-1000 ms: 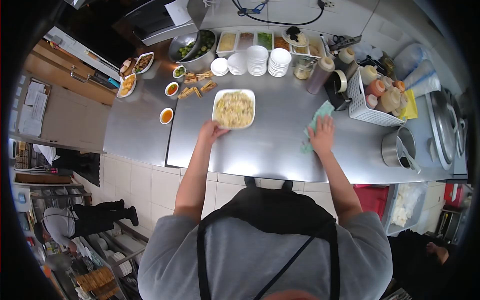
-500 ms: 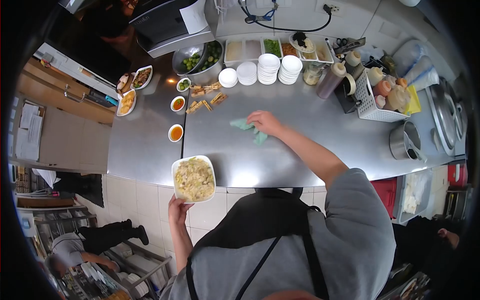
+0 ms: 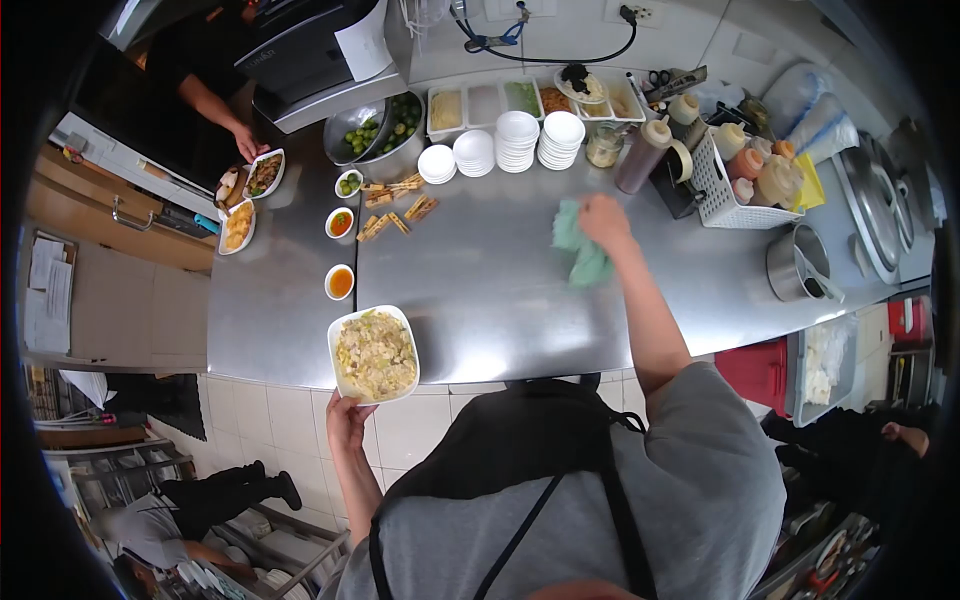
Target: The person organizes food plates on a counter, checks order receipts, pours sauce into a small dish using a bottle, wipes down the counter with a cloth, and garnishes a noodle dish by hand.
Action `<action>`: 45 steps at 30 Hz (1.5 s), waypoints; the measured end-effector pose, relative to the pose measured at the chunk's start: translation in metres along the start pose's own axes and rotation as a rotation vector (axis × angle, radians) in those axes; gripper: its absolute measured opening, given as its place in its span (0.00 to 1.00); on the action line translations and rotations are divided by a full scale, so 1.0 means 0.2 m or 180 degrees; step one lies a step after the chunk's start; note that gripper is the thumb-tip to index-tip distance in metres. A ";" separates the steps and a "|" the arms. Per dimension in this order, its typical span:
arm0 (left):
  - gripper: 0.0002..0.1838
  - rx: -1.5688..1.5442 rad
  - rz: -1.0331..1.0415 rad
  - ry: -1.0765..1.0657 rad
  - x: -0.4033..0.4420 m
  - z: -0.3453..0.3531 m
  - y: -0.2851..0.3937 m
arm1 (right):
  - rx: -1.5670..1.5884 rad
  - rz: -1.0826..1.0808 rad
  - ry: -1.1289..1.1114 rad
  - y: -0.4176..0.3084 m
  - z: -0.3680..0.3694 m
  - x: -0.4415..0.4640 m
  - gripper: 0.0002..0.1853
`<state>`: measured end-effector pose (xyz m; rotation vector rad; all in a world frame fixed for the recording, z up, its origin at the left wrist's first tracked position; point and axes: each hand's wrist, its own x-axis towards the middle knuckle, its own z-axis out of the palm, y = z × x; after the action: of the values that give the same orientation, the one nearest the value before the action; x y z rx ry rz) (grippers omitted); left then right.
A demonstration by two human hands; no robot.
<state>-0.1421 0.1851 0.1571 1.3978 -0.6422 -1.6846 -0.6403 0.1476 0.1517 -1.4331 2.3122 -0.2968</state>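
My left hand (image 3: 348, 421) grips the near edge of a white square bowl (image 3: 338, 375) full of fried rice (image 3: 376, 352), held at the counter's front edge. My right hand (image 3: 606, 222) is closed on a green cloth (image 3: 580, 246) that touches the steel counter (image 3: 480, 290), right of its middle. Left of the counter's centre stand a small cup of orange sauce (image 3: 340, 282), another cup of red sauce with green bits (image 3: 340, 222) and a small bowl of green citrus (image 3: 348, 184). Beside them lie several wrapped stick-like packets (image 3: 398, 215).
Stacked small white dishes (image 3: 516, 140) stand before topping trays (image 3: 484, 105) at the back. A sauce bottle (image 3: 643, 157), a white basket of bottles (image 3: 750, 208) and a metal pot (image 3: 797, 262) occupy the right. Another person's hand (image 3: 248, 145) touches a dish of food (image 3: 265, 174) at far left.
My right hand has moved the cloth to the right across the counter. Another person's arm has come in at the upper left, reaching a dish. The bowl stays in my left hand.
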 end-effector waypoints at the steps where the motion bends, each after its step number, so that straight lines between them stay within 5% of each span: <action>1: 0.21 0.0087 -0.0013 -0.0051 0.01 -0.01 0.00 | 0.0183 -0.0064 0.0795 0.06 0.01 0.03 0.14; 5: 0.21 0.0215 -0.0016 -0.0246 0.04 0.04 0.02 | 0.0089 -0.0304 0.2767 0.30 0.28 0.32 0.14; 6: 0.21 0.0225 -0.0018 -0.0263 0.04 0.05 0.02 | -0.0677 -0.0594 0.2922 0.35 0.41 0.36 0.14; 8: 0.21 0.0150 0.0012 -0.0294 0.04 0.07 0.04 | 0.0945 -0.0796 0.1398 0.24 0.43 0.21 0.15; 9: 0.21 0.0163 0.0029 -0.0315 0.04 0.09 0.05 | 0.0955 -0.0790 0.1425 0.18 0.39 0.11 0.15; 11: 0.21 0.0111 0.0084 -0.0219 0.02 0.11 0.05 | 0.2669 -0.1737 -0.0172 0.10 0.29 -0.04 0.18; 13: 0.21 0.0114 0.0083 -0.0261 0.03 0.08 0.05 | 0.3083 -0.1248 0.0374 0.21 0.27 0.01 0.18; 15: 0.21 0.0120 0.0100 -0.0323 0.03 0.06 0.05 | 0.1854 -0.0784 0.1777 0.33 0.21 0.14 0.18; 16: 0.21 0.0173 0.0123 -0.0343 0.03 0.06 0.06 | 0.1855 -0.0779 0.1798 0.34 0.28 0.18 0.18; 18: 0.21 0.0237 0.0152 -0.0383 0.02 0.09 0.09 | -0.1030 -0.0305 0.2975 0.32 0.46 0.28 0.16; 20: 0.21 0.0245 0.0155 -0.0435 0.02 0.17 0.11 | -0.0223 -0.0937 0.1079 0.11 0.54 0.23 0.19; 24: 0.20 0.0398 0.0116 -0.0740 0.11 0.35 0.08 | 0.0100 -0.2137 -0.0508 -0.65 0.79 -0.33 0.19; 25: 0.20 0.0397 0.0127 -0.0771 0.15 0.39 0.05 | 0.1643 -0.2604 0.0740 -0.76 0.96 -0.52 0.16; 27: 0.19 0.0385 0.0011 -0.1109 0.24 0.46 0.01 | -0.0141 -0.4259 0.0623 -0.76 1.08 -0.64 0.18; 29: 0.19 0.0376 -0.0057 -0.1297 0.27 0.58 -0.02 | 0.0570 -0.3301 0.0009 -0.72 1.10 -0.53 0.17; 31: 0.18 0.0327 -0.0297 -0.1307 0.32 0.70 -0.07 | 0.1798 -0.2101 0.0124 -0.54 0.65 -0.48 0.16; 33: 0.17 0.0364 -0.0368 -0.1486 0.40 0.78 -0.12 | 0.0384 -0.1675 0.1178 -0.15 0.77 -0.15 0.16; 37: 0.20 0.0211 -0.0684 -0.1664 0.56 0.96 -0.21 | -0.1218 -0.0675 0.3046 0.78 0.51 -0.24 0.17; 39: 0.20 0.0129 -0.0830 -0.1524 0.63 1.03 -0.25 | -0.0519 0.0362 0.2423 1.09 0.34 -0.48 0.19; 45: 0.18 -0.0080 -0.0416 -0.1248 0.75 1.11 -0.34 | -0.0661 0.1887 0.2805 1.83 0.20 -1.28 0.19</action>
<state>-0.3789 0.0662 0.0770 1.1181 -0.7540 -2.0892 -0.8172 0.5416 0.0333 -0.6541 3.4209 -0.6042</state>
